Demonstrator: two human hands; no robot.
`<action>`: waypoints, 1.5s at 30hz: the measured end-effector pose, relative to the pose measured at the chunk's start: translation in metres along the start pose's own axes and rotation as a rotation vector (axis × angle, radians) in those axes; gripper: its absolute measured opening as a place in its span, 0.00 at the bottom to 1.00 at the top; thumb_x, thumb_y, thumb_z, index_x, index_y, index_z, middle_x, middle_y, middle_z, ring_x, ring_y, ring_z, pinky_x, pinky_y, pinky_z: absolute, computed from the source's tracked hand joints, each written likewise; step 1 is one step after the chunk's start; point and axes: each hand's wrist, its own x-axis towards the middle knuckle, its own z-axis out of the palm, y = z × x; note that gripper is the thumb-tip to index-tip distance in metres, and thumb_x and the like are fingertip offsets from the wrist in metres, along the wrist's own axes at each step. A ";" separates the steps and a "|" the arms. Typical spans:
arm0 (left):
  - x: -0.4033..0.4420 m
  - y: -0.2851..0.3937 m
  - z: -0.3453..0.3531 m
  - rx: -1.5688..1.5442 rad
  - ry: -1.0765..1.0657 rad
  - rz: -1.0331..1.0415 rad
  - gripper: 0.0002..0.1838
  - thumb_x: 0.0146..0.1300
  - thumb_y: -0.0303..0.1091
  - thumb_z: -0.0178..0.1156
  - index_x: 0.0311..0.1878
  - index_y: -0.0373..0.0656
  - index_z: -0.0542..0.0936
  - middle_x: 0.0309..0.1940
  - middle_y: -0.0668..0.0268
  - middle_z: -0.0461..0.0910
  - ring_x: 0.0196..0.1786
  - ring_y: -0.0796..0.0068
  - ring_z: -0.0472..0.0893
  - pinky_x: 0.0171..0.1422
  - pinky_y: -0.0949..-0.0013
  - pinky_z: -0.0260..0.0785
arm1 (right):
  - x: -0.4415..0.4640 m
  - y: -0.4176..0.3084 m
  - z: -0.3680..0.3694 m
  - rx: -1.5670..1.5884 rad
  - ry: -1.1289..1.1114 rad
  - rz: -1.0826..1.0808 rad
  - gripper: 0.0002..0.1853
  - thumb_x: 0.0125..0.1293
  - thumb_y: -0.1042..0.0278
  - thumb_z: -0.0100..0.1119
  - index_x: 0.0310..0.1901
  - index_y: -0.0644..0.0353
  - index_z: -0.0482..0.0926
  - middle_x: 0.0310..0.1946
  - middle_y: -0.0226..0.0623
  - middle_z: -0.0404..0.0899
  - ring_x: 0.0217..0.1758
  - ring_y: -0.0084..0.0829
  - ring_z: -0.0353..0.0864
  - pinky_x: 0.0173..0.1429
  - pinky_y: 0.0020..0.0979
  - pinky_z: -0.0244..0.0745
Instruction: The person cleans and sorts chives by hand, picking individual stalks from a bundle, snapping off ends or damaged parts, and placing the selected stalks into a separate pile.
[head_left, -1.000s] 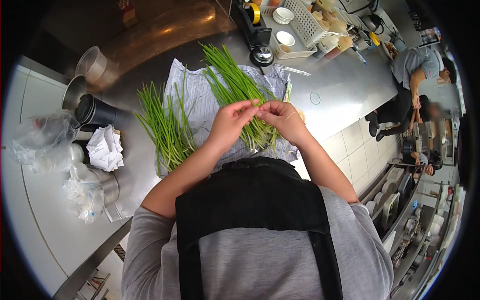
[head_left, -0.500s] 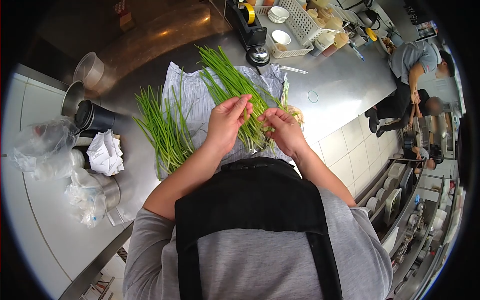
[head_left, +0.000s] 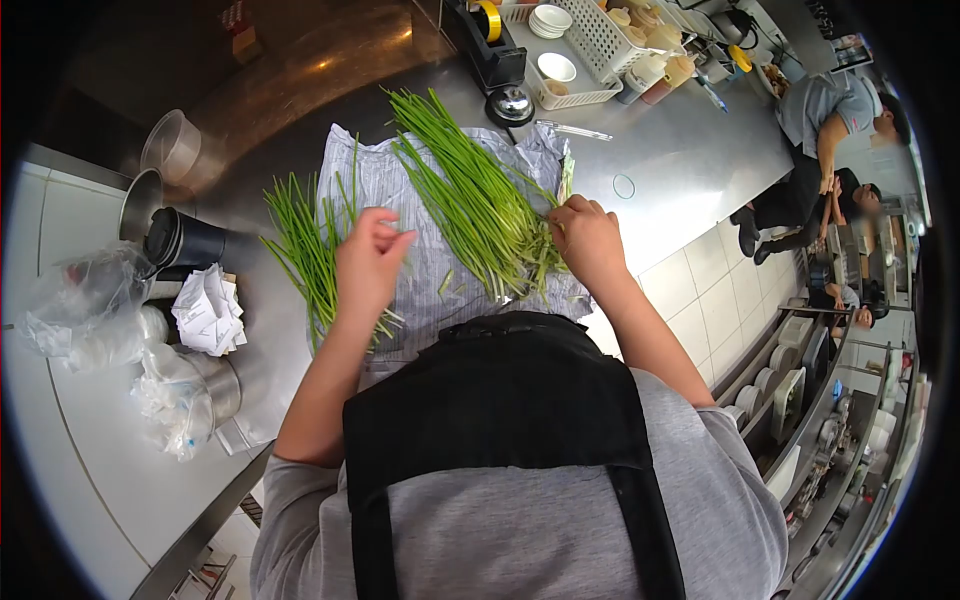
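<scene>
Long thin green chives lie in two bunches on a crumpled grey striped cloth [head_left: 338, 158]. The larger bunch of chives [head_left: 465, 190] is in the middle, its pale ends toward me. At the left is the smaller bunch of chives [head_left: 300, 245]. My left hand [head_left: 368, 262] is over the right side of that smaller bunch, fingers curled, with a gap between thumb and forefinger. Beside the pale ends of the larger bunch is my right hand [head_left: 588, 240], its fingers pinched together; what they hold is hidden. Pale green scraps [head_left: 545, 250] lie near it.
A call bell [head_left: 510, 104], tape dispenser [head_left: 492, 50] and white basket [head_left: 585, 98] stand at the back. A pen [head_left: 575, 130] and rubber band [head_left: 624, 186] lie on the steel counter [head_left: 690, 150]. Left are a dark cup [head_left: 190, 240] and papers [head_left: 210, 312]. People work at far right.
My hands have moved apart. The left has gone from the larger bunch to the smaller one and its fingers have loosened; the right has shifted slightly right.
</scene>
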 end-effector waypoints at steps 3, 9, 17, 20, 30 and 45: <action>-0.004 -0.025 -0.033 0.237 0.106 0.003 0.17 0.54 0.27 0.69 0.45 0.40 0.73 0.28 0.62 0.76 0.27 0.73 0.77 0.33 0.69 0.70 | 0.003 -0.016 0.011 -0.028 0.164 -0.081 0.05 0.58 0.65 0.58 0.31 0.56 0.80 0.34 0.32 0.76 0.42 0.35 0.77 0.42 0.40 0.68; -0.014 -0.035 -0.053 0.546 0.187 0.020 0.20 0.51 0.28 0.70 0.45 0.40 0.72 0.34 0.61 0.73 0.30 0.70 0.76 0.35 0.67 0.70 | 0.006 -0.051 0.042 -0.050 -0.227 -0.282 0.06 0.58 0.64 0.59 0.31 0.55 0.81 0.35 0.36 0.78 0.44 0.35 0.79 0.48 0.42 0.69; -0.013 -0.006 -0.018 0.170 -0.002 0.117 0.12 0.56 0.32 0.67 0.41 0.39 0.79 0.35 0.63 0.77 0.35 0.70 0.77 0.40 0.68 0.70 | 0.014 -0.032 0.012 0.716 -0.314 -0.007 0.09 0.59 0.66 0.61 0.35 0.64 0.80 0.31 0.38 0.81 0.29 0.34 0.80 0.35 0.32 0.74; -0.009 0.000 0.025 -0.323 -0.423 -0.131 0.13 0.63 0.33 0.63 0.46 0.36 0.80 0.31 0.69 0.81 0.32 0.81 0.75 0.38 0.76 0.68 | 0.012 -0.031 0.005 1.015 -0.441 0.156 0.08 0.63 0.68 0.59 0.37 0.64 0.79 0.29 0.33 0.80 0.29 0.23 0.76 0.36 0.26 0.73; 0.002 0.028 0.080 -0.852 -0.409 -0.301 0.11 0.65 0.31 0.61 0.46 0.34 0.79 0.34 0.68 0.80 0.36 0.84 0.76 0.40 0.79 0.69 | -0.003 -0.031 -0.010 1.483 -0.400 0.206 0.07 0.69 0.70 0.55 0.44 0.64 0.76 0.36 0.27 0.79 0.35 0.16 0.75 0.42 0.20 0.71; -0.007 -0.005 0.074 -0.241 -0.491 -0.072 0.18 0.60 0.30 0.65 0.53 0.37 0.77 0.43 0.64 0.80 0.44 0.77 0.79 0.51 0.74 0.71 | -0.005 -0.023 -0.008 1.495 -0.284 0.344 0.12 0.66 0.71 0.60 0.49 0.65 0.78 0.38 0.31 0.82 0.37 0.16 0.79 0.38 0.20 0.70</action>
